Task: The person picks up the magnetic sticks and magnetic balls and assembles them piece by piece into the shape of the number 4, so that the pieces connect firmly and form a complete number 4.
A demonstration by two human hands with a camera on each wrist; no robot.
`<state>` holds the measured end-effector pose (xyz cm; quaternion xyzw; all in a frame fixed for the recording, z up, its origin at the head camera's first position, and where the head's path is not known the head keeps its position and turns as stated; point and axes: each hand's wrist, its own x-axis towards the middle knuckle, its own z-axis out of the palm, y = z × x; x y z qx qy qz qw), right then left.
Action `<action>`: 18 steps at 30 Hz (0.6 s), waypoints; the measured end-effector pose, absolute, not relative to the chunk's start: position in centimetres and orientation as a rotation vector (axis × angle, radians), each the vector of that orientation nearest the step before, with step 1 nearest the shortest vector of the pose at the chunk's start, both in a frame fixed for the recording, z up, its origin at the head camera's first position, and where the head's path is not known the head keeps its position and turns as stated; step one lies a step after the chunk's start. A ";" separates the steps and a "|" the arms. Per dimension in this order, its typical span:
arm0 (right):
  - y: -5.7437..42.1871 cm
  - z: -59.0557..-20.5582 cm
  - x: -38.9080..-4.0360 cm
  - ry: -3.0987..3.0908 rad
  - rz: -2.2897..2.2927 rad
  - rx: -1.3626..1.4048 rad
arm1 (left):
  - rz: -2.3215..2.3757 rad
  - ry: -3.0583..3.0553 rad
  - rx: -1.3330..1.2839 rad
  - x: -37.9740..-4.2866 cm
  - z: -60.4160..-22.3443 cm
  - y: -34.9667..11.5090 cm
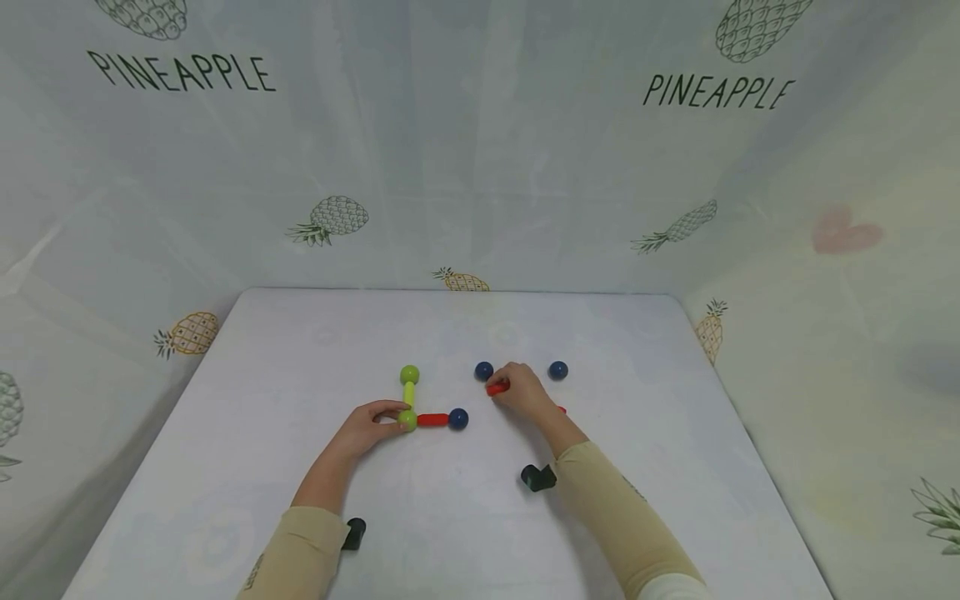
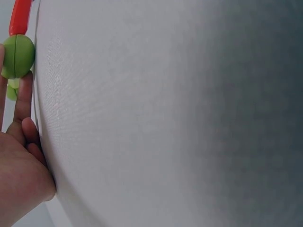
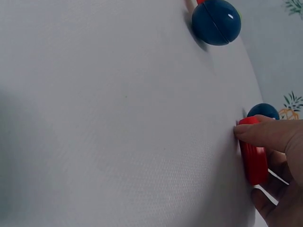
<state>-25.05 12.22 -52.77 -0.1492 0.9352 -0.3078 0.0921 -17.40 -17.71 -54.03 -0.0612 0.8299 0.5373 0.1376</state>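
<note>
My left hand (image 1: 372,426) pinches a green ball (image 1: 407,420) between thumb and fingers at the corner of a joined L shape. From that ball a yellow-green rod (image 1: 408,394) runs back to a second green ball (image 1: 409,374), and a red rod (image 1: 432,420) runs right to a blue ball (image 1: 458,418). My right hand (image 1: 522,390) holds a loose red rod (image 3: 254,161) between thumb and fingers, low over the white table. Just behind that rod sits another blue ball (image 1: 483,371); whether they touch I cannot tell.
A further blue ball (image 1: 558,370) lies right of my right hand. Part of another red piece (image 1: 562,409) peeks out behind the right wrist. Dark wrist-camera mounts (image 1: 538,477) stick out by both forearms. A pineapple-print cloth surrounds the white table (image 1: 450,517).
</note>
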 end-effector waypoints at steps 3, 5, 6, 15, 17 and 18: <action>12.3 -52.7 -25.0 2.764 -0.928 -0.432 | 1.563 2.398 -0.178 -17.4 -54.0 -17.6; 12.3 -52.7 -24.9 2.761 -0.932 -0.423 | 1.566 2.399 -0.167 -17.4 -54.0 -17.6; 12.3 -52.7 -24.9 2.758 -0.936 -0.417 | 1.568 2.399 -0.164 -17.4 -54.0 -17.6; 12.3 -52.6 -24.7 2.705 -1.028 -0.363 | 1.561 2.398 -0.164 -17.5 -54.3 -17.7; 12.3 -52.7 -24.7 2.691 -1.053 -0.362 | 1.557 2.400 -0.159 -17.5 -54.3 -17.8; 12.3 -52.7 -24.6 2.686 -1.063 -0.363 | 1.554 2.402 -0.156 -17.5 -54.3 -17.8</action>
